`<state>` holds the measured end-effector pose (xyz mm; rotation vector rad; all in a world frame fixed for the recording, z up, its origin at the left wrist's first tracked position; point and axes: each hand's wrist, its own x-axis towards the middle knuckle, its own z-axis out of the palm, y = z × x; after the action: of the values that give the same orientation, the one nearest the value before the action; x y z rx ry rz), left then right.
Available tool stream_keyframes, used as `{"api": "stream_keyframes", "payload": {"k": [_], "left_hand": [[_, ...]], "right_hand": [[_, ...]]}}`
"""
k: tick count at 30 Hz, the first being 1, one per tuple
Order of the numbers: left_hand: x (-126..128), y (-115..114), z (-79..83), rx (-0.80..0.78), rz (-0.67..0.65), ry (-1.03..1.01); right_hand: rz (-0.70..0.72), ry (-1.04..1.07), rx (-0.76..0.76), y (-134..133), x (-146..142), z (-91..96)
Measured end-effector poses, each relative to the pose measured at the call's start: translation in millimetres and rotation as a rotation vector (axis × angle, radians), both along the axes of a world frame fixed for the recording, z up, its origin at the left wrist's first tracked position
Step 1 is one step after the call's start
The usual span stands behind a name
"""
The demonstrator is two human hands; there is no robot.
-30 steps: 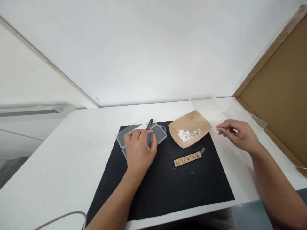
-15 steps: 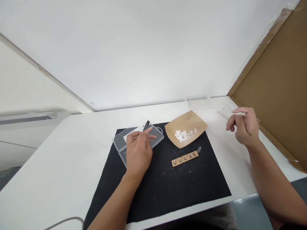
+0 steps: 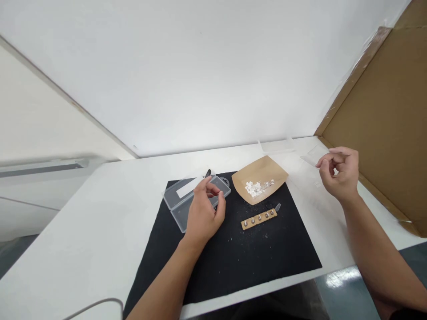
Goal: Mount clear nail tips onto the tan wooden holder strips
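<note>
My left hand (image 3: 206,213) hovers over an unfolded clear plastic case (image 3: 182,215), fingers loosely curled and thumb apart, with nothing visible in it. Partly behind its fingers, a black-ended tool (image 3: 208,173) and a white strip (image 3: 187,189) lie at the case. Off to the right, my right hand (image 3: 340,173) has thumb and index finger pinched together; anything between them is too small to make out. That hand is beside a clear plastic piece (image 3: 310,156). Between my hands lies a cardboard strip (image 3: 256,220) bearing several shiny metal studs.
A brown paper tray (image 3: 267,169) holds small white pieces (image 3: 254,189). Beside the strip is a small translucent tip (image 3: 278,207). Beneath lies a black mat (image 3: 233,271) dotted with crumbs. A clear container (image 3: 276,146) stands at the wall; a cardboard panel (image 3: 383,111) rises at right.
My left hand has shifted right, and its stretched fingers have curled, uncovering more of the case and white strip. My right thumb and index finger have come together in a pinch.
</note>
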<state>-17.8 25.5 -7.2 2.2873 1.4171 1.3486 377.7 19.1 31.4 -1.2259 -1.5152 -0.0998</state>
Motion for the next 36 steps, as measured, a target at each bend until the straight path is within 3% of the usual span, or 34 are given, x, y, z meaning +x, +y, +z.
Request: {"api": "stream_keyframes", "payload": {"k": [7,12,16,20,23,30,36], "left_hand": [[1.5,-1.7,1.0,0.031,0.002,-0.024],[3.8,-4.0,0.6,0.013,-0.018,-0.015],[5.8,-5.2,-0.1,0.007,-0.037,-0.002],[5.9,-5.1,0.2,-0.011,-0.045,-0.004],[5.5,-4.1,0.1,-0.012,-0.033,-0.005],[5.3,-2.3,-0.3,0.001,-0.008,-0.012],[5.0,-2.0,-1.0,-0.007,-0.008,0.001]], "right_hand": [[-0.254,-0.167,-0.159,-30.9,4.5,7.4],[-0.495,-0.259,-0.306,-76.7,31.9,-21.1],[-0.34,-0.326,-0.349,-114.9,57.9,-50.7],[-0.28,-0.346,-0.285,-134.1,68.0,-61.7],[-0.26,-0.343,-0.297,-133.1,68.4,-65.6],[-0.255,-0.452,-0.547,-123.4,78.0,-83.5],[-0.313,-0.409,-0.542,-122.1,75.1,-86.8]]}}
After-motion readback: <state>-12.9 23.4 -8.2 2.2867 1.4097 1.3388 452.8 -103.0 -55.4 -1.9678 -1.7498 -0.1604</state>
